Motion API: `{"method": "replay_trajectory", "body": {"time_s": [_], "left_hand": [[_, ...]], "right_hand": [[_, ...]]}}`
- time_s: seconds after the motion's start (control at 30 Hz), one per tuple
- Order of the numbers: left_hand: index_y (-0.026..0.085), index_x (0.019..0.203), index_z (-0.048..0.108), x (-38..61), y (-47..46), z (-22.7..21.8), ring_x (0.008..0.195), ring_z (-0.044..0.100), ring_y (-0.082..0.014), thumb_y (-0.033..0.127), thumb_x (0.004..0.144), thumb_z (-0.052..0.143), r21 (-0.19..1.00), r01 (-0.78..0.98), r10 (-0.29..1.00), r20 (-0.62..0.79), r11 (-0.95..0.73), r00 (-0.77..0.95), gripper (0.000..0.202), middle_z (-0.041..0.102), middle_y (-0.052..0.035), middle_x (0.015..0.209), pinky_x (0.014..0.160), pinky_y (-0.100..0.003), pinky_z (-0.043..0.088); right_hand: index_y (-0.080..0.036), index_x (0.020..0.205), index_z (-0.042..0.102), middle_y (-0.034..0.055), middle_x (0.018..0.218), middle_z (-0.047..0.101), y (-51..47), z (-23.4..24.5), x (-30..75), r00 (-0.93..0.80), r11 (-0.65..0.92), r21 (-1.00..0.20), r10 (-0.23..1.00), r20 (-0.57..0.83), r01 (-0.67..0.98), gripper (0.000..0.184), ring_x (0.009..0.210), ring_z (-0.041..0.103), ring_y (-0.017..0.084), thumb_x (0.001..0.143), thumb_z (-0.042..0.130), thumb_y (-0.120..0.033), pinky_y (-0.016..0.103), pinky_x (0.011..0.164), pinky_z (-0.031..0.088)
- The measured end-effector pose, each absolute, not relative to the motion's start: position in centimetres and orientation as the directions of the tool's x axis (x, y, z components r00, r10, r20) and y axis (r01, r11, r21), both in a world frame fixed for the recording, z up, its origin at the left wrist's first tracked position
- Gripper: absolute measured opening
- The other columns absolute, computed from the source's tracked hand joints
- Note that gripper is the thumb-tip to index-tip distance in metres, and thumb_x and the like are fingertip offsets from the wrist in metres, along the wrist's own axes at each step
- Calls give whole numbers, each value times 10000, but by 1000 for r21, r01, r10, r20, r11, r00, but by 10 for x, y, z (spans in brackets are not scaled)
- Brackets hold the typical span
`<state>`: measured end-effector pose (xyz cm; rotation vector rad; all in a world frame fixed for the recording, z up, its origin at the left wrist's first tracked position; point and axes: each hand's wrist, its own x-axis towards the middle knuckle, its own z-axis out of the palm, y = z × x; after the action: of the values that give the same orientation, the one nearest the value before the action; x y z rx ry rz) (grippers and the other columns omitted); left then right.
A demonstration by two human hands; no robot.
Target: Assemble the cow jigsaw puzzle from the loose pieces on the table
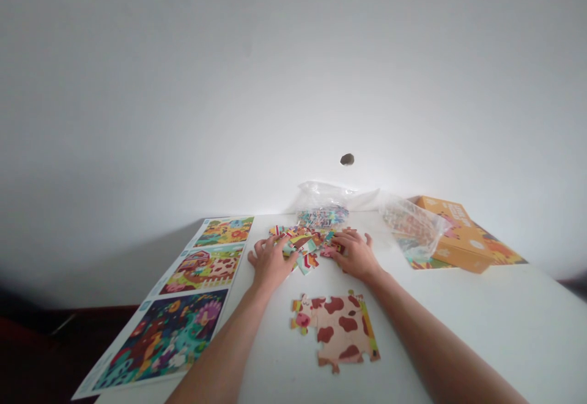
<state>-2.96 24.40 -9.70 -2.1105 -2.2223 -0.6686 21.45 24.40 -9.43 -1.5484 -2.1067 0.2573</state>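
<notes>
1. Head view looks forward and down at a white tabletop (472,324) pushed against a white wall (192,98). The far edge meets the wall, and the left edge runs under a long strip of three printed picture sheets (162,337), whose near corner seems to reach past that edge.

2. Open room lies mostly on the right, where bare tabletop spreads between the right forearm and the right edge. Smaller bare patches show between the left forearm and the sheets, and between the hands and the far edge.

3. A heap of loose puzzle pieces (300,245) lies between the two hands, towards the far side of the tabletop.

4. Left hand (271,263) rests on the left side of the heap, its fingers (263,246) spread and loose, not clenched. Its fingertips touch or lie just beside the pieces.

5. Right hand (355,256) lies on the right side of the heap, its fingers (342,242) curved and close together over the pieces. I cannot tell whether they are pinching one.

6. A joined cow puzzle (337,330) with brown spots lies nearer the person, just beyond the wrists' reach of the heap and between the forearms.

7. Beyond the heap sits a clear plastic bag of pieces (322,211). Another clear bag (413,228) lies to the right, against an orange box (461,236) and its picture lid or panel.
</notes>
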Motion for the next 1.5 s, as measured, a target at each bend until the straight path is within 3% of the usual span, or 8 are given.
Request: {"method": "replay_trajectory", "body": {"time_s": [0.33,0.63,0.77,0.87,1.07,1.2,1.3,1.5], "left_hand": [[326,1186,692,-26,244,-96,1172,487,-334,380,801,669,358,933,931,354,-45,-91,390,665,-53,1238,1039,-569,309],[364,1269,631,-23,244,-100,1245,461,-320,422,814,689,382,907,912,410,-178,6,462,626,-7,1350,1067,-517,319],[397,1221,664,-24,243,-103,1275,423,-345,384,820,672,331,925,925,375,-187,53,401,576,4,1406,1070,-580,290],[388,1155,700,-25,244,-103,1272,417,-344,342,841,639,314,933,928,368,-177,52,324,593,3,1378,1065,-595,290],[331,1124,717,-28,245,-100,1243,425,-345,275,840,592,335,940,934,352,-67,-59,316,606,-29,1351,1041,-590,328],[356,1144,718,-27,243,-98,1258,413,-343,294,817,625,330,936,928,372,-121,-11,346,575,-20,1386,1045,-575,332],[373,1071,750,-25,241,-97,1277,402,-347,290,802,642,313,932,919,391,-180,47,302,552,-4,1409,1052,-575,323],[350,900,786,-25,240,-99,1302,375,-365,329,796,676,307,920,905,413,-245,103,152,542,-16,1402,1061,-603,299]], "right_hand": [[-314,1218,655,62,1395,590,245,-98,215,-237,333,-403,933,270,853,368,1359,402,309,911,573,-500,704,1099,109],[-327,1266,638,49,1432,558,241,-92,215,-261,358,-383,923,282,852,376,1368,376,341,926,549,-461,701,1104,115],[-397,1399,527,5,1551,414,231,-81,207,-452,532,-312,842,294,787,486,1439,256,362,920,555,-472,661,1137,100],[-448,1357,560,-35,1573,374,226,-78,200,-590,639,-276,769,248,717,457,1455,214,387,912,555,-553,685,1134,54],[-411,1287,631,-27,1514,465,231,-84,202,-485,545,-265,835,259,796,398,1451,230,377,952,490,-572,683,1139,23],[-425,1370,555,-23,1559,398,232,-82,203,-540,594,-249,803,253,765,479,1450,213,388,937,483,-615,699,1132,13],[-443,1334,587,-33,1594,328,231,-82,202,-586,632,-223,774,240,742,465,1462,167,404,932,466,-643,710,1123,0],[-404,1270,644,11,1584,338,234,-89,204,-450,505,-214,854,260,836,428,1454,183,403,939,474,-617,708,1119,44]]}}
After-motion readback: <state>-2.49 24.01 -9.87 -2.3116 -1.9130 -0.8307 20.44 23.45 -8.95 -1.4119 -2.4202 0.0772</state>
